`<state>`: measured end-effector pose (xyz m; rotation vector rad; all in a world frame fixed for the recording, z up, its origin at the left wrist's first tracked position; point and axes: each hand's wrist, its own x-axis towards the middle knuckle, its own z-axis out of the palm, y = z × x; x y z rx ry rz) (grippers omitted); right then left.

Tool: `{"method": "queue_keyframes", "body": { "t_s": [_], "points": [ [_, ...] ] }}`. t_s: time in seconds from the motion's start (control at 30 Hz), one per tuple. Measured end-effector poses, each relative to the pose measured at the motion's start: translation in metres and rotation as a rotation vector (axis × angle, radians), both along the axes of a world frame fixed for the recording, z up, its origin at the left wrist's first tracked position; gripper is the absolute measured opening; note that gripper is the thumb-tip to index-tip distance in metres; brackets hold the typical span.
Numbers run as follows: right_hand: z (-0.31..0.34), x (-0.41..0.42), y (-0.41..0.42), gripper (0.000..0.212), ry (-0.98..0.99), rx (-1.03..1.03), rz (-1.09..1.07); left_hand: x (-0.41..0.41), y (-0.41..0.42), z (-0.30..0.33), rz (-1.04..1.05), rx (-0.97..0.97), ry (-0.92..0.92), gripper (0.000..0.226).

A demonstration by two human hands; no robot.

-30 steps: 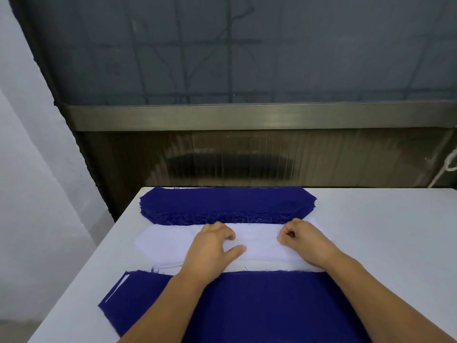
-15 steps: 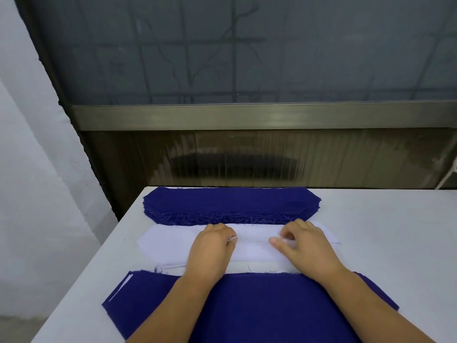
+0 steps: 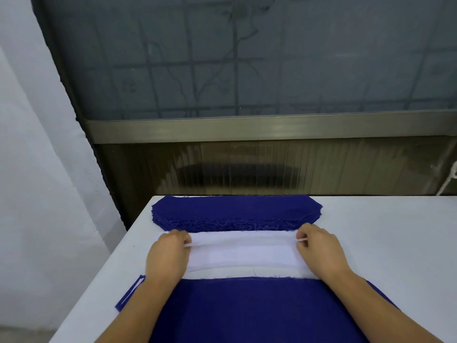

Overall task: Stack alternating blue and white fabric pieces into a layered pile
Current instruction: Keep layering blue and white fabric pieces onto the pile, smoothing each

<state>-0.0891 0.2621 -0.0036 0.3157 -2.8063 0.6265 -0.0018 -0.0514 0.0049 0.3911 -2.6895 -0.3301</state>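
Filling the upper view: a dark glass pane (image 3: pixel 247 58) with a faint grid and branch pattern, a metal ledge (image 3: pixel 272 127) under it, and a ribbed brown panel (image 3: pixel 247 167) below that.
Left side: a pale wall (image 3: pixel 37 169) runs down past the table's left edge.
Surface: a white table (image 3: pixel 395 243) spreads under and to the right of both hands.
Near cloth: a large blue fabric piece (image 3: pixel 247 310) lies flat under both forearms, on the near side of the hands.
Far pile: a blue fabric stack (image 3: pixel 235 211) with frayed near edges sits just beyond the fingertips of both hands.
Middle strip: a white fabric piece (image 3: pixel 242 253) stretches between the two hands, its near edge meeting the large blue piece.
Left hand (image 3: pixel 168 256): fingers curled, pinching the left end of the white piece at its raised far edge.
Right hand (image 3: pixel 319 251): fingers curled, pinching the right end of the same white piece.
Far right: a white cord (image 3: pixel 450 179) hangs well beyond the right hand.
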Motion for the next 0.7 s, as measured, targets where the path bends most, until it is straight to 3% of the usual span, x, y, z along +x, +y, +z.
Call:
{"method": "queue_keyframes", "body": {
  "t_s": [0.17, 0.27, 0.33, 0.43, 0.53, 0.7],
  "points": [
    [0.024, 0.018, 0.022, 0.02, 0.037, -0.125, 0.083, 0.034, -0.023, 0.028, -0.083, -0.079, -0.001, 0.03],
    [0.025, 0.053, 0.047, 0.022, 0.223, -0.064, 0.227, 0.07, -0.027, 0.03, -0.307, -0.223, 0.144, 0.016],
    [0.015, 0.079, 0.063, 0.009, 0.388, -0.032, 0.358, 0.093, -0.03, 0.02, -0.464, -0.318, 0.221, 0.026],
    [-0.003, 0.102, 0.08, 0.053, 0.468, 0.008, 0.444, 0.114, -0.031, 0.003, -0.588, -0.362, 0.273, 0.048],
    [-0.01, 0.11, 0.087, 0.058, 0.493, 0.014, 0.484, 0.126, -0.026, -0.003, -0.582, -0.331, 0.269, 0.065],
    [-0.007, 0.113, 0.086, 0.056, 0.537, 0.027, 0.527, 0.134, -0.024, 0.004, -0.547, -0.278, 0.153, 0.037]
  ]
}}
